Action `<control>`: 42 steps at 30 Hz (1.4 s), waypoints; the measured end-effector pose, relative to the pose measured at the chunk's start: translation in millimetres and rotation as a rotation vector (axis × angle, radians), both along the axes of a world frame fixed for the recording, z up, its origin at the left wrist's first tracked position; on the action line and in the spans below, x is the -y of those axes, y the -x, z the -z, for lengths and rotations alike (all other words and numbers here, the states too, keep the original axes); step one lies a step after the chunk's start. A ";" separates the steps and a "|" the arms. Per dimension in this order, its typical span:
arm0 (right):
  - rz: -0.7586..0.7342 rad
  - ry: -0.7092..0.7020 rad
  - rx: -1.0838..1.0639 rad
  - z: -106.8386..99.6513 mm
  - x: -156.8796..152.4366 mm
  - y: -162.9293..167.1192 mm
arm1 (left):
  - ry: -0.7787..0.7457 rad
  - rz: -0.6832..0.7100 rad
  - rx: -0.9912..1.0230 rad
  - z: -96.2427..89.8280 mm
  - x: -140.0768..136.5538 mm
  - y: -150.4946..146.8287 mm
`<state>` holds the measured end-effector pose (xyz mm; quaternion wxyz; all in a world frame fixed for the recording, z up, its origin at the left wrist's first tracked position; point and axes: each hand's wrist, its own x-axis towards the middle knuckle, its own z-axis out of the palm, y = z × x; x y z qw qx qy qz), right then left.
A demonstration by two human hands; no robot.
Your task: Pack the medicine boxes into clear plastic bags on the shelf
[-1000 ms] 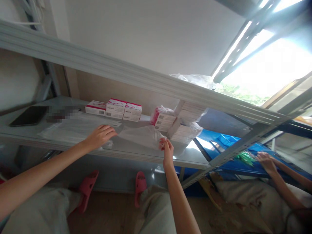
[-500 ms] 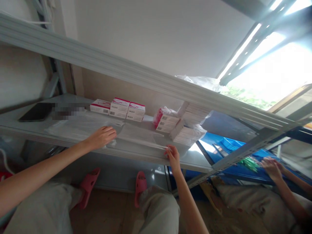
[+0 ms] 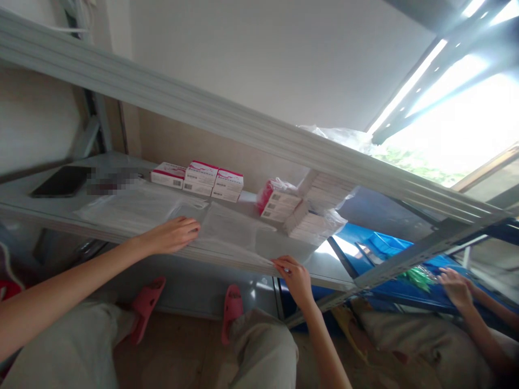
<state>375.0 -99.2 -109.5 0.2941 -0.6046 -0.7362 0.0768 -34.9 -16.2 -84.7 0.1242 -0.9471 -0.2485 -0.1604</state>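
Note:
A clear plastic bag [image 3: 229, 229] is spread over the front of the grey shelf [image 3: 279, 248], between my two hands. My right hand [image 3: 295, 276] pinches its near right corner at the shelf's front edge and draws it taut. My left hand [image 3: 180, 235] is closed at the bag's left side, fingers curled and pressed together; its fingertips are partly hidden. More clear plastic bags [image 3: 125, 205] lie flat to the left of that hand. Behind the bag stand several white and pink boxes [image 3: 198, 177].
Plastic-wrapped stacks of boxes [image 3: 310, 221] stand farther right on the shelf. A dark tablet-like slab [image 3: 62, 181] lies at the left. A shelf beam [image 3: 227, 116] crosses above. At right, another person's hands [image 3: 456, 286] are beside a blue bin [image 3: 385, 243] and green items [image 3: 417, 278].
My right hand has moved down and slightly right, pulling the bag's corner toward the shelf edge, and the bag lies more spread. My left hand has shifted slightly right and down.

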 end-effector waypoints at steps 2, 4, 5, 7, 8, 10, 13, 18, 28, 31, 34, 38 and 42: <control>-0.010 0.031 0.009 -1.3 -0.5 -0.6 | 0.065 -0.015 0.026 -3.8 3.4 -2.8; -0.055 0.075 -0.002 -3.4 -3.6 -5.0 | 0.141 -0.067 0.069 -7.1 5.5 -5.5; -0.076 0.094 -0.018 -4.4 -5.9 -8.5 | 0.177 -0.092 0.095 -8.4 5.8 -6.9; -0.093 0.117 -0.071 -6.4 -11.0 -16.9 | 0.240 -0.115 0.152 -10.2 4.9 -10.5; -0.090 0.122 -0.100 -7.2 -13.5 -21.0 | 0.266 -0.111 0.181 -10.8 4.0 -13.0; -0.066 0.110 -0.151 -8.2 -17.7 -27.4 | 0.317 -0.088 0.227 -11.2 2.1 -20.4; -0.047 0.081 -0.215 -6.5 -20.7 -29.9 | 0.397 -0.061 0.284 -8.0 -1.0 -39.0; -0.009 0.060 -0.273 6.2 -17.0 -24.6 | 0.517 -0.101 0.365 9.9 -12.9 -78.3; 0.094 -0.068 -0.296 31.2 -17.9 -20.9 | 0.721 -0.239 0.003 22.6 -42.4 -83.7; 0.129 -0.109 -0.204 31.9 -16.5 -21.2 | 0.706 -0.258 -0.031 14.2 -40.3 -81.5; 0.231 -0.247 -0.055 21.7 -10.1 -4.1 | 0.660 -0.193 0.062 7.0 -34.7 -84.8; 0.207 -0.372 -0.057 -7.2 -6.7 54.8 | 0.558 -0.167 0.296 10.1 -30.3 -100.6; 0.040 -0.330 -0.107 -28.2 -26.3 123.5 | 0.421 -0.286 0.309 28.1 -31.7 -120.3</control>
